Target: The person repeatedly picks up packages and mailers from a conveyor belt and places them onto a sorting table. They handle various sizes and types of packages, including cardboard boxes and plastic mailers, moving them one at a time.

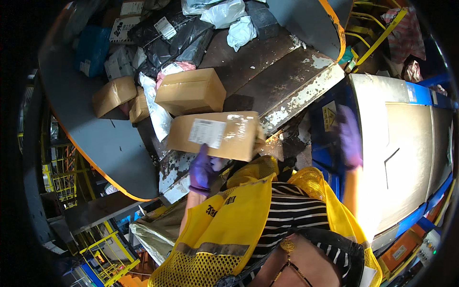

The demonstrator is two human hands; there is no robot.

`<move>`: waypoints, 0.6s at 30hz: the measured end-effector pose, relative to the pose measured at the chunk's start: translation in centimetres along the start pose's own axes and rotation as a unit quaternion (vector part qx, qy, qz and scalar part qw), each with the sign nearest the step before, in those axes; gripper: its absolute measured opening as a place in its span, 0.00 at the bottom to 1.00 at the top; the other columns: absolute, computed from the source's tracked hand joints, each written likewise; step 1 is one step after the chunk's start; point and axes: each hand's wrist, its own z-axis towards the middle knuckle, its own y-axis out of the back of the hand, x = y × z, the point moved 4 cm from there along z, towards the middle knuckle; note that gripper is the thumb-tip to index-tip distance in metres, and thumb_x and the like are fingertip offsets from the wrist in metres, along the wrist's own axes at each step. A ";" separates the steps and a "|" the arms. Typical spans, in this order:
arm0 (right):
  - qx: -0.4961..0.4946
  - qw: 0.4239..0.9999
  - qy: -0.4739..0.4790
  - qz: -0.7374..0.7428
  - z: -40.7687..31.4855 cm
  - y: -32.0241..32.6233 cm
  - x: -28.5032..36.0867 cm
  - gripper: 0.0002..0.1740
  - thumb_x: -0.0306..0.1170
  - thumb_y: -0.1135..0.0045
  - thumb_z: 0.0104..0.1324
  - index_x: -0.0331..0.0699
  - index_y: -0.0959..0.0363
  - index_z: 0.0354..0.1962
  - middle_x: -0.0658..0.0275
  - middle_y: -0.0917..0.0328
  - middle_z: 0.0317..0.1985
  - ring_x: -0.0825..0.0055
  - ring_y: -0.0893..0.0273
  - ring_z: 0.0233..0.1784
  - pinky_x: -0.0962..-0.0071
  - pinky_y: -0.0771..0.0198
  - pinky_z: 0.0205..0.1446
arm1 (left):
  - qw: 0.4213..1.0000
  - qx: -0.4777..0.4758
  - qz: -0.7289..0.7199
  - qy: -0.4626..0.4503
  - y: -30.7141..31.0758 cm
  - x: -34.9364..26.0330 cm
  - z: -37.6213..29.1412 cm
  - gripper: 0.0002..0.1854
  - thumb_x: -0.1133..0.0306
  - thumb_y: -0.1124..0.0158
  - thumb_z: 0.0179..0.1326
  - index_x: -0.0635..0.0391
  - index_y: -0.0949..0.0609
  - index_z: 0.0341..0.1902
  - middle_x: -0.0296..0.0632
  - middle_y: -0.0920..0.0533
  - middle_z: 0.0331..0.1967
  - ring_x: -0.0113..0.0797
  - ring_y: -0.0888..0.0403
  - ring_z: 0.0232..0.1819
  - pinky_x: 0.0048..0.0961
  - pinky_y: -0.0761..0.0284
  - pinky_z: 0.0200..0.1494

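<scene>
My left hand (202, 170), in a purple glove, grips the lower edge of a taped cardboard box (236, 134). A white printed label (207, 132) is stuck on the box's upper face, and my thumb rests at its lower edge. The box is held tilted, over the near edge of a worn metal chute (276, 79). Off to the right, my right hand (349, 136), also gloved in purple, is blurred and extended, with nothing in it. It is beside the left end of a brightly lit belt conveyor (405, 150).
Beyond the held box sit another cardboard box (190, 91) and a smaller carton (114, 95). Black plastic parcels (172, 43), white bags (224, 14) and a blue parcel (92, 50) are heaped behind. Curved grey side walls (96, 136) with orange edging bound the chute. Yellow railings (382, 36) stand at upper right.
</scene>
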 end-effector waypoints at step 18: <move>0.145 0.985 0.089 0.034 0.5 -1.2 13.0 0.37 0.41 0.52 0.76 0.32 0.54 0.73 0.56 0.37 0.68 0.74 0.38 0.69 0.72 0.43 0.73 | 0.910 0.345 0.172 0.154 -24.3 -4.1 4.2 0.22 0.46 0.41 0.68 0.55 0.20 0.43 0.41 0.16 0.27 0.25 0.22 0.19 0.15 0.38 0.16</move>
